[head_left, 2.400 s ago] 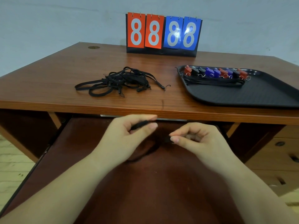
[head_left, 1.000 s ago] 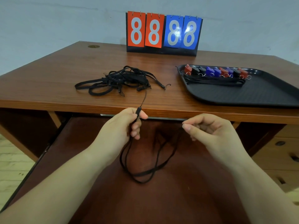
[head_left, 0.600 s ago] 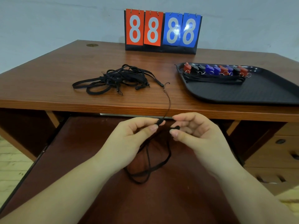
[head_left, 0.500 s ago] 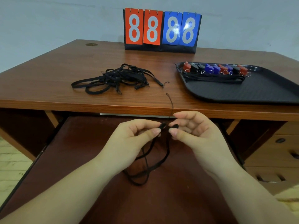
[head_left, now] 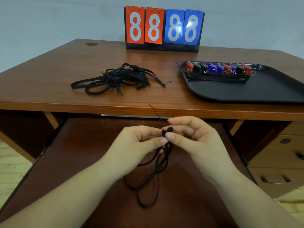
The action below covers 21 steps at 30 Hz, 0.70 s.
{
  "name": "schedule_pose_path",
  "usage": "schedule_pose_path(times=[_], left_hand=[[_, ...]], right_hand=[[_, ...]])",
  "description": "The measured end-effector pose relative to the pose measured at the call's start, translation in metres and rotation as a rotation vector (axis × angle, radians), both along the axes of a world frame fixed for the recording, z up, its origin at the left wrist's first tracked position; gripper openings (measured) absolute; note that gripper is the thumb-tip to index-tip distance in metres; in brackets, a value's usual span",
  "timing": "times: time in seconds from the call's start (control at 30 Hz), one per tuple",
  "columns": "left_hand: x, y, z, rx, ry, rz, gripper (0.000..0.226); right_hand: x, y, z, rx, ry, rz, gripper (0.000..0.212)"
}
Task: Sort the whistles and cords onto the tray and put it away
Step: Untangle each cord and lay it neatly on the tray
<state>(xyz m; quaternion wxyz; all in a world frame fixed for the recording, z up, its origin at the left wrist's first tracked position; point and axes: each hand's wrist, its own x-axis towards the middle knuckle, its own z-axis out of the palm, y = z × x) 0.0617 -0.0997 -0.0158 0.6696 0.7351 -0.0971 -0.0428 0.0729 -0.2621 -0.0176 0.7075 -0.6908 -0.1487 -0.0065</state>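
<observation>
From the head view, we're looking down at both hands working just below the front edge of the bench [head_left: 49, 89]. Our left hand [head_left: 136, 145] pinches one black cord [head_left: 148, 181] between thumb and forefinger, right at its thick end. Our right hand [head_left: 195, 140] pinches the same cord beside it, fingers curled in, the two fingertips nearly touching each other. A thin tail of the cord sticks up past the fingers in front of the bench edge, and the rest hangs in loose loops below the hands, over the dark pull-out shelf [head_left: 82, 162] under the bench.

Up on the bench, a tangled pile of black cords [head_left: 115, 79] lies left of centre, well apart from the hands. To the right sits the black tray [head_left: 263, 91], reaching to the right edge of the view. Along its far side we see a row of whistles [head_left: 218, 68], red, black and blue, with small metal rings, and a bundle of straightened cords [head_left: 217, 78] laid just in front of them. At the back of the bench stands a flip scoreboard [head_left: 164, 28], two orange cards and two blue, all showing 8. Drawers [head_left: 279, 153] show at lower right.
</observation>
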Motion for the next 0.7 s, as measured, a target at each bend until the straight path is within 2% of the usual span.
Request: schedule_pose_path(times=[0.2, 0.47, 0.57, 0.7], left_hand=[[0.0001, -0.0014, -0.0002, -0.073, 0.115, -0.058, 0.007], [-0.0006, -0.0018, 0.0019, -0.145, 0.145, -0.046, 0.01], [-0.0011, -0.0042, 0.0032, -0.205, 0.125, -0.023, 0.013], [0.0, -0.0047, 0.0021, -0.35, 0.135, 0.044, 0.01]], right_hand=[[-0.001, -0.0009, 0.0011, -0.088, -0.039, -0.058, 0.02], [-0.0026, 0.0037, 0.0002, -0.017, 0.005, 0.021, 0.027], [-0.0013, 0.0034, -0.0009, -0.014, 0.047, 0.005, 0.033], [-0.0017, 0.0055, -0.0039, 0.059, 0.199, 0.073, 0.038]])
